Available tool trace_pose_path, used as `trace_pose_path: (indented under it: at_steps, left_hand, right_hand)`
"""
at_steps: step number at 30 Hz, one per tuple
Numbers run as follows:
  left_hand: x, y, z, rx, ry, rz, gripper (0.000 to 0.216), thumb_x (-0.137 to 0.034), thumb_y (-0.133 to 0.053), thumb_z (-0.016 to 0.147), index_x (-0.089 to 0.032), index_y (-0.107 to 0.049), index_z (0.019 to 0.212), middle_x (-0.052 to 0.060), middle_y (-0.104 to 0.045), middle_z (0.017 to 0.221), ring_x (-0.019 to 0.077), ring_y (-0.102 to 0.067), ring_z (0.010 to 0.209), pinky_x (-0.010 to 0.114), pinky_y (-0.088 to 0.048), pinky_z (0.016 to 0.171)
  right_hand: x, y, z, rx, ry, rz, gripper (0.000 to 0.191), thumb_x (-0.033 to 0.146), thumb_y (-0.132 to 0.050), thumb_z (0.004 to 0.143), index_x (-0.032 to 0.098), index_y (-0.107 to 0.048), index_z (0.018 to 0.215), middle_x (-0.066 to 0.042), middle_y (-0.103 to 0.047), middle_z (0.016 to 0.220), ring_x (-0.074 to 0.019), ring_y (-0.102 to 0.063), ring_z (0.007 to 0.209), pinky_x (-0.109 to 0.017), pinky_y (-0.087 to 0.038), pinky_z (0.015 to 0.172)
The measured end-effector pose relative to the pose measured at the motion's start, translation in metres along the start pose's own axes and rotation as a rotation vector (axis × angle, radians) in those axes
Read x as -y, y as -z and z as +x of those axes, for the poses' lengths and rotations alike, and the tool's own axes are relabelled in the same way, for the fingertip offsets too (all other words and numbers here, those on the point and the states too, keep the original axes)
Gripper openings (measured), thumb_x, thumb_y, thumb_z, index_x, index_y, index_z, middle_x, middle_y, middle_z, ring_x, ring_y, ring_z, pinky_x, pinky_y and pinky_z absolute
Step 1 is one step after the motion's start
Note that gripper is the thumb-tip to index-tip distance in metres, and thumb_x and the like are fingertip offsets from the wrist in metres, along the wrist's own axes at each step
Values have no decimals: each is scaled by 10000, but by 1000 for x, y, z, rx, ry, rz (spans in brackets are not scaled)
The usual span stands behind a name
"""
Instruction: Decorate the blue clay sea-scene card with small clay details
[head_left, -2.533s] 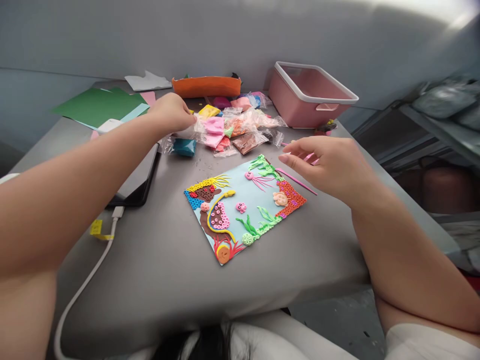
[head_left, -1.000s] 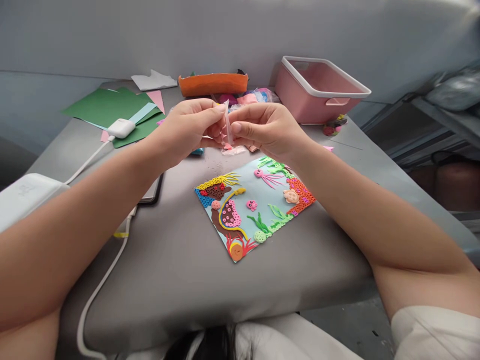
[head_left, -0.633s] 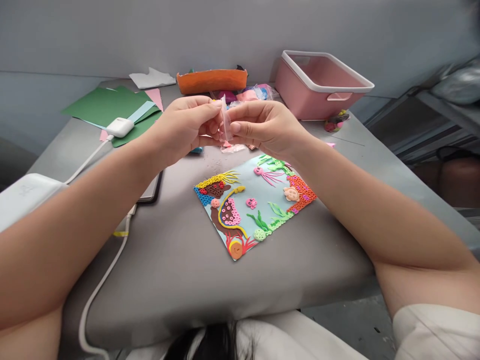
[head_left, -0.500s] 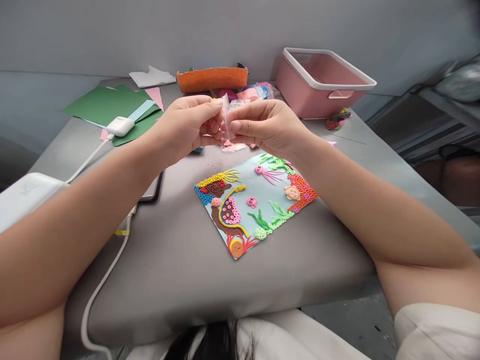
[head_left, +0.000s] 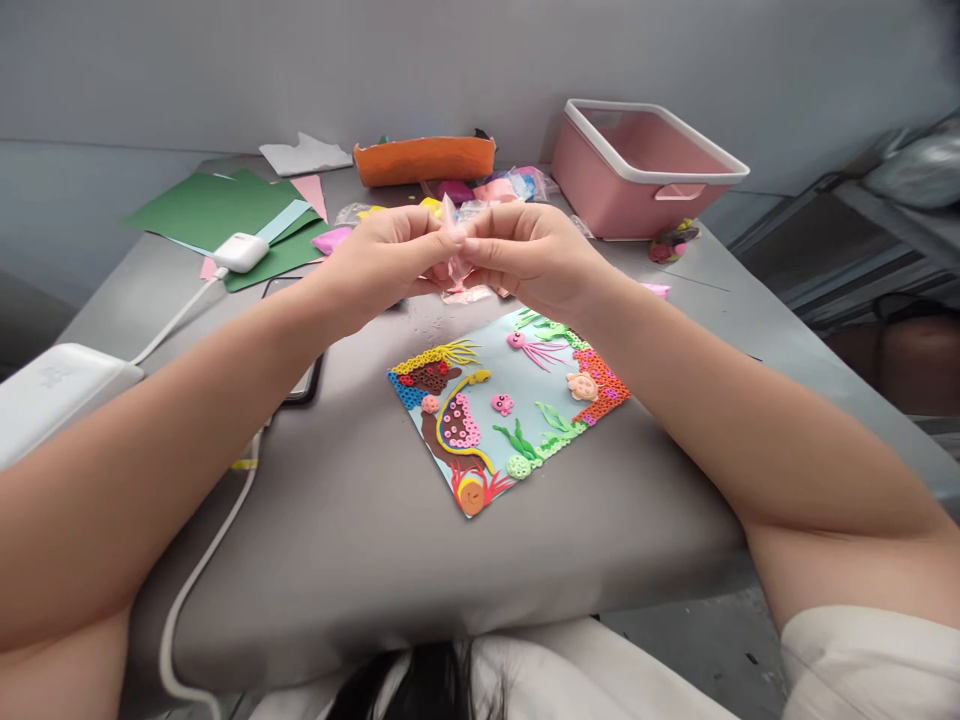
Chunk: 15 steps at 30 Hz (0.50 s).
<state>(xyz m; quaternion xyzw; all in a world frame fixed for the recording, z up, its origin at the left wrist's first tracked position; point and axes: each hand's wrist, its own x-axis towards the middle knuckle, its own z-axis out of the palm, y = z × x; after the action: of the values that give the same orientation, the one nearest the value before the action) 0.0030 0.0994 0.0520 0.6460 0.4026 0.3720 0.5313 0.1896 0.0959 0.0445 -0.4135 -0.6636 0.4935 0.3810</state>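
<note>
My left hand (head_left: 397,255) and my right hand (head_left: 525,250) meet above the far half of the table. Between their pinched fingertips is a small clear plastic bag (head_left: 450,215), its top edge sticking up. Pinkish stuff shows through the plastic, partly hidden by the fingers. Below the hands lies a light blue card (head_left: 510,395) decorated with a clay sea scene. On it are a pink jellyfish (head_left: 517,341), a beige turtle (head_left: 582,386), green seaweed (head_left: 517,437) and a round orange face (head_left: 472,496) at the near corner.
A pink basket (head_left: 637,200) with a white rim stands back right. Behind my hands are an orange tray-like piece (head_left: 424,160) and bagged clay (head_left: 502,188). Left are green paper sheets (head_left: 184,215), a white charger (head_left: 240,252) and a white box-like device (head_left: 64,395); its cable hangs over the table edge.
My hands have drawn closer together at the bag, with the left moving slightly right and down. The bag's top is now more bunched between the fingertips.
</note>
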Motion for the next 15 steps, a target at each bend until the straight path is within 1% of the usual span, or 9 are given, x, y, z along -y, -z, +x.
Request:
trace_pose_path:
  at_steps: [3, 5, 6, 7, 10, 12, 13, 15]
  left_hand:
    - [-1, -2, 1, -16, -14, 44, 245, -169, -589, 947, -201, -612, 705, 29, -662, 785, 154, -682, 814, 386, -585, 960]
    - [-1, -4, 1, -12, -67, 41, 257, -151, -581, 937, -206, -597, 686, 28, -652, 766, 159, -666, 800, 382, -580, 931]
    - [-1, -4, 2, -10, -94, 37, 259, -144, -578, 931, -207, -593, 680, 29, -641, 755, 160, -651, 785, 384, -574, 909]
    - [0, -4, 2, -11, -115, 31, 259, -137, -575, 926, -208, -594, 678, 29, -624, 744, 161, -632, 768, 388, -565, 885]
    - [1, -3, 1, -30, -157, 70, 271, -134, -573, 915, -214, -583, 656, 25, -554, 703, 163, -552, 705, 397, -506, 794]
    - [1, -2, -1, -41, -173, 149, 278, -183, -571, 938, -223, -558, 664, 26, -531, 702, 169, -511, 686, 399, -461, 759]
    - [2, -1, -2, -61, -194, 216, 271, -237, -585, 954, -229, -544, 686, 27, -529, 714, 176, -506, 696, 401, -447, 760]
    - [5, 2, -3, -155, -277, 370, 278, -390, -680, 930, -248, -510, 761, 36, -555, 799, 209, -536, 785, 410, -446, 812]
  right_hand:
    - [5, -5, -1, -59, 9, -18, 322, 483, -808, 818, 248, -589, 795, -39, -696, 859, -200, -698, 911, -372, -622, 792]
    - [7, -9, 0, -101, 35, -62, 219, 337, -711, 902, 245, -557, 776, -24, -676, 819, -176, -697, 867, -360, -626, 811]
    - [7, -10, 0, -128, 47, -101, 199, 289, -668, 923, 245, -545, 774, -21, -675, 820, -174, -701, 868, -359, -629, 818]
    - [7, -11, 1, -165, 58, -150, 195, 265, -636, 937, 244, -532, 772, -21, -677, 826, -175, -707, 874, -358, -630, 820]
    - [5, -8, 3, -285, 101, -295, 206, 269, -596, 959, 241, -501, 779, -19, -683, 839, -178, -728, 888, -339, -623, 825]
    - [3, -3, 5, -340, 135, -333, 200, 248, -584, 956, 241, -485, 782, -10, -679, 820, -169, -733, 865, -327, -616, 835]
    - [2, -1, 5, -352, 149, -322, 194, 224, -579, 947, 243, -480, 781, -5, -674, 811, -164, -731, 841, -325, -617, 829]
    - [1, 3, 6, -356, 162, -260, 189, 178, -579, 919, 248, -476, 777, 2, -660, 795, -155, -717, 781, -327, -621, 799]
